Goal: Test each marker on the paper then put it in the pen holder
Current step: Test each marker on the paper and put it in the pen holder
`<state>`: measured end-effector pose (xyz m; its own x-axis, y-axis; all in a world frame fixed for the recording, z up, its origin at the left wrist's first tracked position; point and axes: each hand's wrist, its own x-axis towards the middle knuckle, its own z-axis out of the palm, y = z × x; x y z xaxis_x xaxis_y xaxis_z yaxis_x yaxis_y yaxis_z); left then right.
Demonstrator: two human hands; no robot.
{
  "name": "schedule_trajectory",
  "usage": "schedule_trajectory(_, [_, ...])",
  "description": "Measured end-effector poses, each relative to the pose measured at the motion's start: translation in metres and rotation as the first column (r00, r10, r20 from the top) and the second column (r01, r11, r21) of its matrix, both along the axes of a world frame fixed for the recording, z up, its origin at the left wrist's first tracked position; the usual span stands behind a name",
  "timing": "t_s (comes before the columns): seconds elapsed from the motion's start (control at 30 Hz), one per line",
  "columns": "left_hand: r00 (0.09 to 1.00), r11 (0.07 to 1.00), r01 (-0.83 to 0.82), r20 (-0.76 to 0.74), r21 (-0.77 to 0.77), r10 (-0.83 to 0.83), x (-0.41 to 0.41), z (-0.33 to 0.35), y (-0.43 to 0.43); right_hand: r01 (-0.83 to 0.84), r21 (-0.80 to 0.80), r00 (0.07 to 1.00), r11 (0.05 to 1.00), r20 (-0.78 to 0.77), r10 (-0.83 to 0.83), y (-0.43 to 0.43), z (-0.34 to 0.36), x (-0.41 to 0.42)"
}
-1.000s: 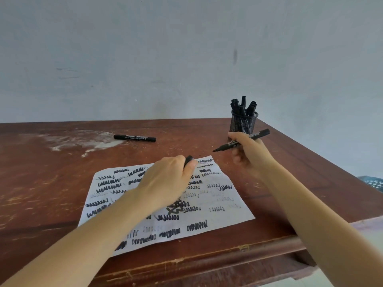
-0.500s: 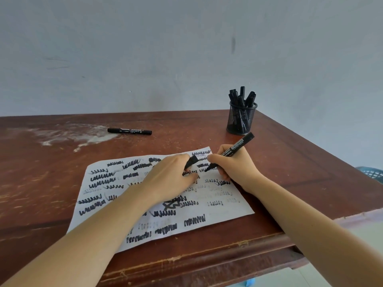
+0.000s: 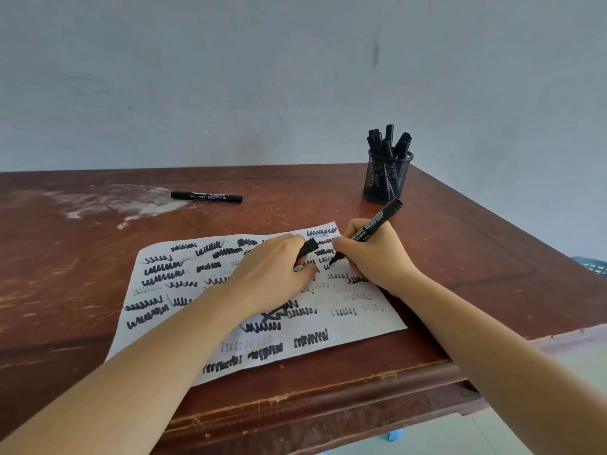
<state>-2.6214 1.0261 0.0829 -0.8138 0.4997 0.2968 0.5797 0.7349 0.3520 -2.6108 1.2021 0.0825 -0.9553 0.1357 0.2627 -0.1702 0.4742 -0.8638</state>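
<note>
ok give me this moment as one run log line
right hand: grips uncapped marker, tip on paper | left hand: holds cap, rests on paper | pen holder: markers inside | capped marker: on table

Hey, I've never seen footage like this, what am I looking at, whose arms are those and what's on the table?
No machine here: this is one picture from a camera worn on a person's head, looking forward and down, so both arms are the wearer's own. A white sheet of paper covered in black scribbles lies on the worn brown wooden table. The right hand grips an uncapped black marker, tip at the paper. The left hand rests on the sheet and pinches what looks like the marker's black cap. Behind stands a black mesh pen holder full of black markers; one capped black marker lies loose farther left.
</note>
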Motion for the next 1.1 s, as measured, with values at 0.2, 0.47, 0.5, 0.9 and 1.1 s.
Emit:
schedule_trajectory(0.2, [1.0,1.0,-0.001,-0.004,-0.016,0.001,0.0,-0.001,0.001,0.032,0.035,0.999,0.999,0.0,-0.032,0.001,0.001,0.0])
schedule_trajectory(0.47, [1.0,1.0,0.002,-0.014,-0.025,-0.003,-0.001,-0.002,0.001,0.059,0.056,0.998,0.997,-0.007,-0.059,0.004,0.001,-0.001])
schedule_trajectory(0.5, [1.0,1.0,0.004,-0.015,-0.024,-0.004,-0.001,-0.002,0.001,0.068,0.067,0.998,0.995,-0.013,-0.067,0.004,0.001,-0.001])
schedule_trajectory(0.9, [1.0,1.0,0.006,-0.024,-0.028,-0.006,-0.002,-0.004,0.0,0.114,0.051,0.993,0.992,-0.022,-0.113,0.008,0.0,-0.004])
schedule_trajectory(1.1, [1.0,1.0,0.008,-0.02,-0.026,-0.008,-0.002,-0.004,0.0,0.15,0.074,0.989,0.986,-0.032,-0.148,0.011,-0.001,-0.006])
